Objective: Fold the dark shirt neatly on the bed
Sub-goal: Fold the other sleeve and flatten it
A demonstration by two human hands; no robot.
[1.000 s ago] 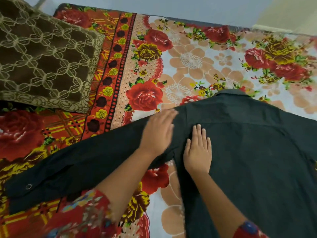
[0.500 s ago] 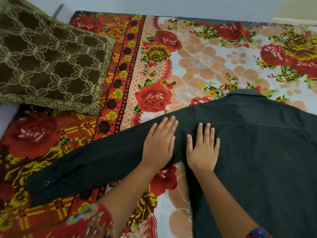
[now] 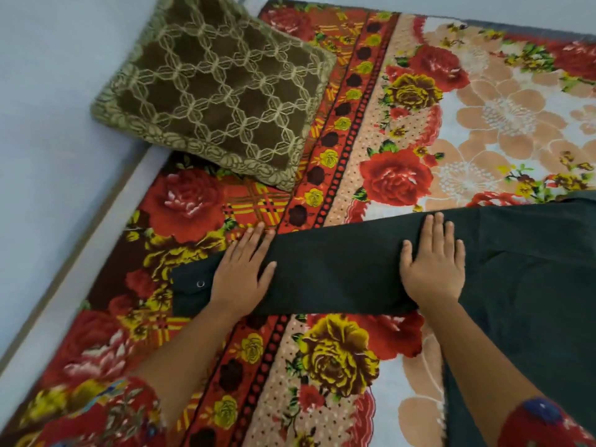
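Left hand [image 3: 240, 279]: fingers [image 3: 254, 240] extended and slightly spread, palm flat on the sleeve of the dark woven-cloth shirt [image 3: 503, 272] near its cuff. Nothing is gripped; the fingertips reach past the sleeve's far edge onto the bedcover. A small metal snap [image 3: 200, 283] sits on the cuff just beside the heel of this hand, on its outer side.

Right hand [image 3: 433, 266]: fingers [image 3: 437, 225] extended and close together, thumb splayed, palm pressed flat where the sleeve meets the shirt body. Nothing is gripped.

Shirt location: the body lies spread flat on the bed to the right of the right hand's fingers, running off the frame edge. The sleeve stretches straight between the two hands, well smoothed, with its cuff beyond the left hand.

Surface: a plush floral blanket in red, yellow and peach [image 3: 396, 175] covers the bed, with a dotted red border band running diagonally past the left fingertips.

A square brown velvet cushion with a tan lattice pattern [image 3: 216, 95] lies beyond the left hand's fingers, well apart from them, at the bed's corner.

Room: a pale blue-grey floor [image 3: 48, 124] lies beyond the bed's edge on the left. Both forearms are bare, with patterned red sleeves at the frame bottom.
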